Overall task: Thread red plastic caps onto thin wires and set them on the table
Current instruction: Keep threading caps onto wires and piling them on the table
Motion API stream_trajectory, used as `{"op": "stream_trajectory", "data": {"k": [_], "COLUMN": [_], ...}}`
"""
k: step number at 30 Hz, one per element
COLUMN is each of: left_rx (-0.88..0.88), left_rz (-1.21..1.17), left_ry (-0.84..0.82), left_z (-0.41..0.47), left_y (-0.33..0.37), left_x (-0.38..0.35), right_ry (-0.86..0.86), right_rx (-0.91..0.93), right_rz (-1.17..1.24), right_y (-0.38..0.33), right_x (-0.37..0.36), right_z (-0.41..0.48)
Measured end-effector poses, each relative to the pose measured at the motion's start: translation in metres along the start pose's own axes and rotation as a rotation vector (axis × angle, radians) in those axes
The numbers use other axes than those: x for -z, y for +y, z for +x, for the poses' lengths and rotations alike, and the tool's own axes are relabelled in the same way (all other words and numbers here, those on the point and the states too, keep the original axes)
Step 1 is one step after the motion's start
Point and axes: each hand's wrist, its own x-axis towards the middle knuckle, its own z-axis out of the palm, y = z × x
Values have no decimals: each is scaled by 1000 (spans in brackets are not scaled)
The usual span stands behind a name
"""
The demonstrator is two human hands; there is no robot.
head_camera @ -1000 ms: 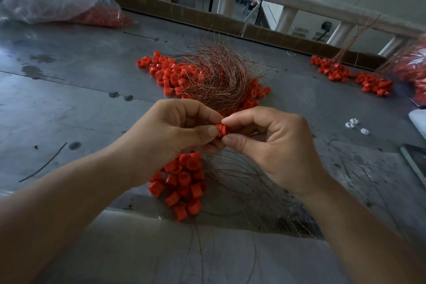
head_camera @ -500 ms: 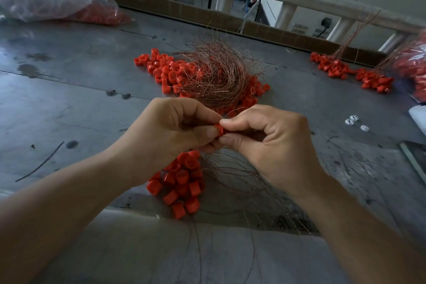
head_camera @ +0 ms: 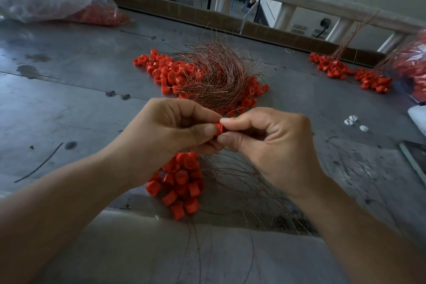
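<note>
One red cap (head_camera: 219, 127) is pinched between my left hand (head_camera: 166, 136) and my right hand (head_camera: 267, 143), thumbs and forefingers meeting over it above the table's near part. A bunch of red caps on wires (head_camera: 182, 182) hangs below my left hand, their thin copper wires (head_camera: 235, 175) fanning out toward the right. Beyond my hands lies a pile of loose red caps (head_camera: 163, 71) with a tangle of copper wire (head_camera: 214, 76) on top. How the wire enters the pinched cap is hidden by my fingers.
The grey metal table (head_camera: 69, 104) has a clear bag of red caps (head_camera: 57, 2) at the far left. Two bunches of wired caps (head_camera: 350, 74) lie at the far right by another bag (head_camera: 412, 67). Small white parts (head_camera: 352, 121) sit right of my hands.
My hands stay together on the cap; my right fingers have closed further over it, so less of it shows. The view has shifted slightly.
</note>
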Motion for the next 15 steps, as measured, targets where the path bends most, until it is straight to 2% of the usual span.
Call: {"op": "stream_trajectory", "data": {"k": [15], "left_rx": [20], "left_rz": [-12], "left_ry": [-64], "left_z": [-4], "left_y": [1], "left_x": [-1], "right_ry": [-28], "right_rx": [42], "right_rz": [49], "right_y": [2], "right_x": [2], "right_z": [0]}}
